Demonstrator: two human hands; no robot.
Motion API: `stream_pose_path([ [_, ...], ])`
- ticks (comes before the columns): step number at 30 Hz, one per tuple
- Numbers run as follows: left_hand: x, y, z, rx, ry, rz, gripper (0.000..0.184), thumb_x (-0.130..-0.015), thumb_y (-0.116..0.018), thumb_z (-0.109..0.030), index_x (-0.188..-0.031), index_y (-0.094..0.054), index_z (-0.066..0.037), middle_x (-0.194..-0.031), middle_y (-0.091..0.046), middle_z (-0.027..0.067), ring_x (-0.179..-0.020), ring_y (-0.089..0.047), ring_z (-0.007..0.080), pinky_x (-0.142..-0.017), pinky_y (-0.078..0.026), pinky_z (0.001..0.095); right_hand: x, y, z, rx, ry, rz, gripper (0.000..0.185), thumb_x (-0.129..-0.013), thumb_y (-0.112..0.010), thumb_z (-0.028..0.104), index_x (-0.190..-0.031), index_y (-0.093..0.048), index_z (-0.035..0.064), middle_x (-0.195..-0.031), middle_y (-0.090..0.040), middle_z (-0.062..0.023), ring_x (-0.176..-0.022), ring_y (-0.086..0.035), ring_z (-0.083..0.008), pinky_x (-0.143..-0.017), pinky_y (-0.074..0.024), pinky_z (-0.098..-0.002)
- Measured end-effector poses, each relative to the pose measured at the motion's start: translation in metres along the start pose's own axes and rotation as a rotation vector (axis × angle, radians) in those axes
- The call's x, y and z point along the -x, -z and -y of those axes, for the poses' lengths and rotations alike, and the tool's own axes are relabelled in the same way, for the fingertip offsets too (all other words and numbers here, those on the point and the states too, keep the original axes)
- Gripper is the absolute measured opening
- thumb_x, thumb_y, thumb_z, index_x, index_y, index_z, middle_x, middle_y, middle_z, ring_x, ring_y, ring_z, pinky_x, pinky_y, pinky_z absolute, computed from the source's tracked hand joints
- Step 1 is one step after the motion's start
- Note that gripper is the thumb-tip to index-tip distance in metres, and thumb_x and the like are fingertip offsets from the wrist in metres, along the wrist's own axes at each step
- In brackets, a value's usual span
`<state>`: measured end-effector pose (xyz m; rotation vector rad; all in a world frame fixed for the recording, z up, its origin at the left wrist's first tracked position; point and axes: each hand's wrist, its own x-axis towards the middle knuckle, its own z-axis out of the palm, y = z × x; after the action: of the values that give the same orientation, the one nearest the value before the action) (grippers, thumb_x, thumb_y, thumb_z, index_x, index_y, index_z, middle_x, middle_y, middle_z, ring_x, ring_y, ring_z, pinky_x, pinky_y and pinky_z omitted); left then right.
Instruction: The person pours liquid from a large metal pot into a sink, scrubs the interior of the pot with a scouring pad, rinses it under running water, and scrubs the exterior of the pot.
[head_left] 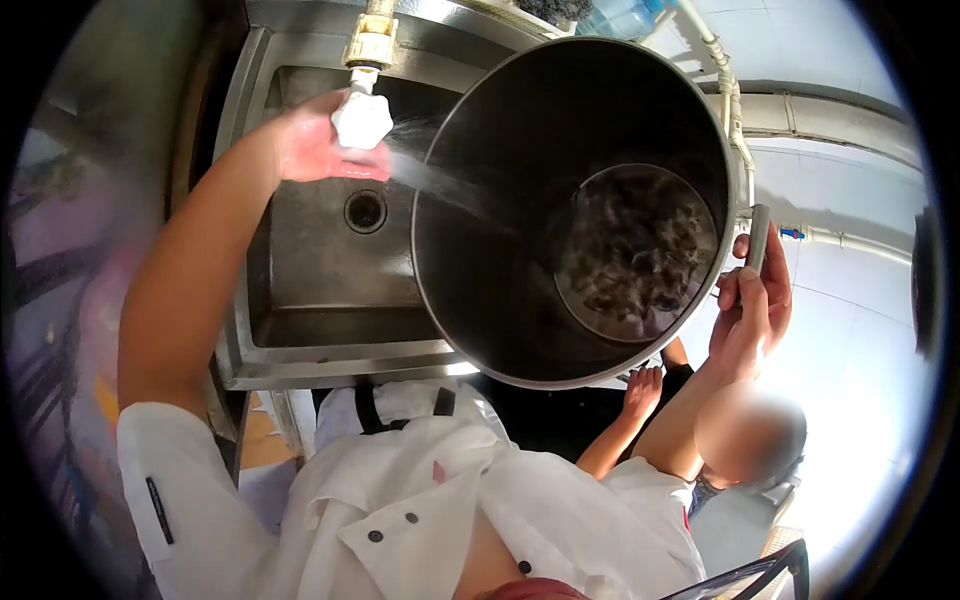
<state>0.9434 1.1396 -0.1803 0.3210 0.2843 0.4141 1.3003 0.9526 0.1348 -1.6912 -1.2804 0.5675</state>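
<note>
My left hand (325, 142) is held flat under a white tap (363, 118), its fingers stretched out and partly hidden by the tap's knob. Water sprays off it sideways into a large, deep metal pot (500, 240), tilted at the sink. In the pot's bottom lies dark, swirling liquid (640, 255) with lighter patches; what is in it I cannot make out. My right hand (752, 310) is closed around the pot handle (758, 240) on the right side.
Under my left hand is a stainless steel sink (330, 270) with a round drain (365, 211). Pale pipes (733, 100) run along the tiled wall, one with a blue valve (792, 234). Another person's hand (643, 393) is close below the pot. A clear bottle (618, 18) stands behind it.
</note>
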Motion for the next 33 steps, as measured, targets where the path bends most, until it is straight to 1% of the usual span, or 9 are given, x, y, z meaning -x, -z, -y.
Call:
stream_pose_path([
  [1, 0.0, -0.004, 0.001, 0.012, -0.034, -0.001, 0.054, -0.094, -0.056, -0.054, -0.116, -0.063, -0.005, -0.109, -0.068, 0.0183, -0.107, -0.065, 0.0391, -0.106, -0.045, 0.0583, -0.001, -0.001, -0.001, 0.007, -0.001, 0.0, 0.055, -0.089, -0.047, -0.002, -0.143, -0.042, -0.0107, -0.108, -0.058, -0.0114, -0.061, -0.045, -0.0045, -0.062, -0.0441, -0.0186],
  [5, 0.004, -0.024, 0.001, 0.068, -0.055, -0.063, 0.05, -0.094, -0.059, -0.05, -0.115, -0.064, -0.005, -0.107, -0.068, 0.0176, -0.107, -0.064, 0.0385, -0.105, -0.045, 0.0606, -0.001, -0.018, -0.001, -0.003, -0.018, 0.053, 0.057, -0.086, -0.047, -0.006, -0.143, -0.043, -0.0092, -0.107, -0.059, -0.0127, -0.059, -0.049, -0.0062, -0.057, -0.0446, -0.0196],
  [7, 0.001, -0.026, 0.001, 0.209, -0.058, -0.087, 0.044, -0.095, -0.058, -0.049, -0.133, -0.058, -0.028, -0.106, -0.071, 0.0216, -0.108, -0.066, 0.0411, -0.106, -0.044, 0.0629, -0.002, -0.036, -0.002, -0.029, -0.027, 0.071, 0.058, -0.084, -0.047, -0.01, -0.143, -0.044, -0.0082, -0.105, -0.062, -0.0135, -0.059, -0.053, -0.0081, -0.053, -0.0455, -0.0211],
  [8, 0.001, -0.029, 0.001, 0.205, -0.064, -0.093, 0.044, -0.095, -0.058, -0.049, -0.133, -0.058, -0.028, -0.106, -0.071, 0.0216, -0.108, -0.066, 0.0411, -0.106, -0.044, 0.0629, -0.004, -0.042, -0.003, -0.03, -0.015, 0.122, 0.057, -0.086, -0.048, -0.01, -0.143, -0.044, -0.0078, -0.105, -0.062, -0.0136, -0.061, -0.056, -0.0089, -0.054, -0.0474, -0.0207],
  [11, 0.001, -0.034, 0.006, 0.296, -0.061, -0.088, 0.036, -0.096, -0.06, -0.043, -0.125, -0.063, -0.024, -0.102, -0.07, 0.0216, -0.104, -0.068, 0.0387, -0.106, -0.045, 0.0633, 0.0, -0.073, 0.0, 0.011, -0.006, 0.194, 0.056, -0.088, -0.05, -0.008, -0.143, -0.043, -0.0081, -0.106, -0.062, -0.0132, -0.066, -0.06, -0.0086, -0.057, -0.0506, -0.0211],
  [14, 0.002, -0.056, 0.004, 0.194, -0.091, -0.369, 0.037, -0.099, -0.056, -0.043, -0.118, -0.062, -0.012, -0.102, -0.068, 0.0243, -0.104, -0.067, 0.0408, -0.105, -0.046, 0.0635, -0.003, -0.089, 0.001, 0.062, 0.01, 0.222, 0.054, -0.089, -0.051, -0.007, -0.142, -0.044, -0.0086, -0.105, -0.063, -0.0127, -0.067, -0.061, -0.009, -0.059, -0.0523, -0.0216],
  [17, 0.005, -0.065, 0.004, 0.152, -0.119, -0.388, 0.042, -0.101, -0.049, -0.044, -0.117, -0.061, -0.007, -0.107, -0.067, 0.0264, -0.105, -0.066, 0.0424, -0.104, -0.046, 0.064, -0.007, -0.095, 0.004, 0.08, 0.009, 0.202, 0.053, -0.09, -0.052, -0.006, -0.142, -0.044, -0.0098, -0.105, -0.063, -0.0129, -0.068, -0.062, -0.0099, -0.06, -0.0527, -0.0219],
  [31, 0.001, -0.075, 0.0, 0.295, -0.101, -0.429, 0.051, -0.103, -0.043, -0.042, -0.124, -0.057, 0.002, -0.109, -0.063, 0.0337, -0.108, -0.061, 0.0495, -0.106, -0.043, 0.0624, -0.02, -0.124, 0.016, 0.112, 0.08, 0.356, 0.057, -0.095, -0.055, 0.005, -0.144, -0.033, -0.0148, -0.106, -0.06, -0.0134, -0.072, -0.065, -0.0142, -0.063, -0.0546, -0.026],
  [33, -0.002, -0.063, 0.002, 0.321, -0.095, -0.361, 0.047, -0.101, -0.046, -0.041, -0.116, -0.061, 0.0, -0.107, -0.065, 0.0315, -0.107, -0.062, 0.0476, -0.107, -0.043, 0.061, -0.019, -0.13, 0.018, 0.093, 0.085, 0.362, 0.057, -0.095, -0.055, 0.005, -0.144, -0.033, -0.015, -0.105, -0.061, -0.013, -0.072, -0.065, -0.0141, -0.063, -0.0544, -0.0258],
])
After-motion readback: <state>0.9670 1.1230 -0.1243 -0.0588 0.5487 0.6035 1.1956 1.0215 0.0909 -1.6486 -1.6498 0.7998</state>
